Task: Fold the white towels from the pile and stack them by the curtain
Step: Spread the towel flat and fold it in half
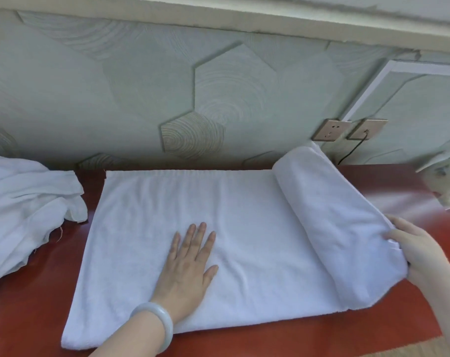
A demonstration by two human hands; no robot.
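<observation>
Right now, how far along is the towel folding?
Done: nothing visibly finished; no stack or curtain in view. In hand: flat white terry towel on the red-brown table, left hand pressing its middle, right hand gripping its right end, turned over leftward. Left: finish this fold, then the crumpled white pile.

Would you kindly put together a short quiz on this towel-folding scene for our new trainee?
1. True or false: the left hand lies flat, fingers straight, on the towel.
2. The right hand grips which part of the towel? A) its left end B) its turned-over right end C) its far edge
3. Fill in: the pile of unfolded towels lies to the spread towel's ____.
Key: 1 true; 2 B; 3 left.
</observation>
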